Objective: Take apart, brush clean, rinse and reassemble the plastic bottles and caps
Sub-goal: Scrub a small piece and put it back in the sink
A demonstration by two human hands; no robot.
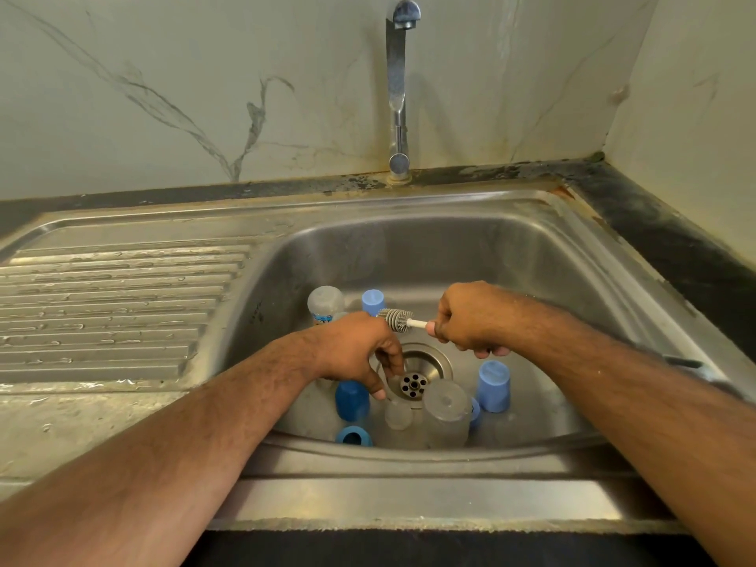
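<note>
Several clear plastic bottles and blue caps stand in the steel sink [532, 255]. My right hand [474, 317] grips the white handle of a grey bottle brush [396, 319], its head pointing left. My left hand [360, 349] reaches down over the drain [414, 382], fingers curled downward above a small clear piece [397, 413]; whether it holds anything is hidden. A clear bottle [446, 411] stands upside down by the drain. Another bottle [325, 304] and a light blue cap [373, 301] stand further back. Blue caps sit at the left front [351, 399], the front edge [354, 436] and the right [494, 385].
The tap [397, 96] stands behind the basin and no water runs. A ribbed draining board [106, 304] lies to the left. Dark counter [675, 239] and a tiled corner wall close off the right side.
</note>
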